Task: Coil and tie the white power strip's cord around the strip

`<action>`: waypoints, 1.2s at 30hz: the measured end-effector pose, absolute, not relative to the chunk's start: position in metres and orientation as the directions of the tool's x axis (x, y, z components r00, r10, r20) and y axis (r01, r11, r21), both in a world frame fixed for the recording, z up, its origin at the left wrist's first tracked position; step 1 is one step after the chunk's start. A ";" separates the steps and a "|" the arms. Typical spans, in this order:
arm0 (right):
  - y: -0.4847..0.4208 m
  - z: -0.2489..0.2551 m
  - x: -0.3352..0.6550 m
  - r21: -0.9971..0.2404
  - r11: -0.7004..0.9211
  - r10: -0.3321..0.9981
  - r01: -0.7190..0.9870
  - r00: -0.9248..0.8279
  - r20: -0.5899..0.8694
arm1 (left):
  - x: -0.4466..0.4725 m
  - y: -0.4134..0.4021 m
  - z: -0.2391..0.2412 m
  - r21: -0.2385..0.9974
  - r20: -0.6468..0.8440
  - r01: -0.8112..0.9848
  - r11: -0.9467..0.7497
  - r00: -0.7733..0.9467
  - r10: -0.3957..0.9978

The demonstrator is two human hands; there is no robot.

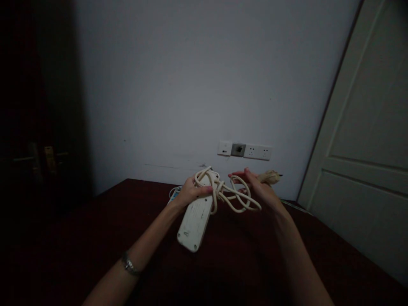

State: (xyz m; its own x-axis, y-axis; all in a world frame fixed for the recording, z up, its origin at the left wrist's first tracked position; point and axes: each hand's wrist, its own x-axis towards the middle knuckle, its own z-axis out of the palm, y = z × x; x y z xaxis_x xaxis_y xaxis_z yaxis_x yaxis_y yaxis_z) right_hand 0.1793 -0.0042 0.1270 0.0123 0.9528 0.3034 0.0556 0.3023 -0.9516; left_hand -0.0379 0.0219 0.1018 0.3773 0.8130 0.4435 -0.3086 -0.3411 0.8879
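Note:
My left hand (190,192) is closed round a white power strip (195,223), which is tilted with its scuffed, screwed underside towards me. My left thumb lies across it beside the bundled cord. The cream power cord (237,209) is knotted near the strip's upper end and hangs in loose loops to the right. Among these loops is my right hand (256,187), its fingers pointing left along the cord; its grip is partly hidden. Just beyond that hand, the cord's plug (270,177) sticks out to the right, wrapped in something pale.
Behind my left hand, a small blue-and-white item (175,193) lies on the dark red tabletop (140,204). Wall sockets (257,152) sit low on the pale wall behind. A light panelled door (363,178) stands at the right, and a metal door handle (24,159) shows at the dark left.

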 end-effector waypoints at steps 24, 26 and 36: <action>0.010 0.112 0.187 -0.922 0.350 0.932 -0.163 -0.034 0.360 | -0.053 0.052 0.071 0.865 0.342 -0.502 -0.030 0.545 0.766; 0.012 0.109 0.187 -0.935 0.326 0.941 -0.138 -0.044 0.334 | -0.051 0.049 0.074 0.856 0.348 -0.516 -0.039 0.520 0.780; 0.019 0.099 0.210 -0.914 0.324 0.908 0.244 -0.350 0.229 | -0.051 0.046 0.083 0.853 0.363 -0.507 -0.119 0.414 0.835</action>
State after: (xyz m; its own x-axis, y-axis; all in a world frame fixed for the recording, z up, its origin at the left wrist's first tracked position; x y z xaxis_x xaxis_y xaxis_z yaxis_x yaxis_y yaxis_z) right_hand 0.2103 0.0192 0.0993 -0.3502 0.9083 0.2287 0.2437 0.3241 -0.9141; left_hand -0.0506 0.0459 0.0827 0.4135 0.8352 0.3627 -0.5073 -0.1194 0.8534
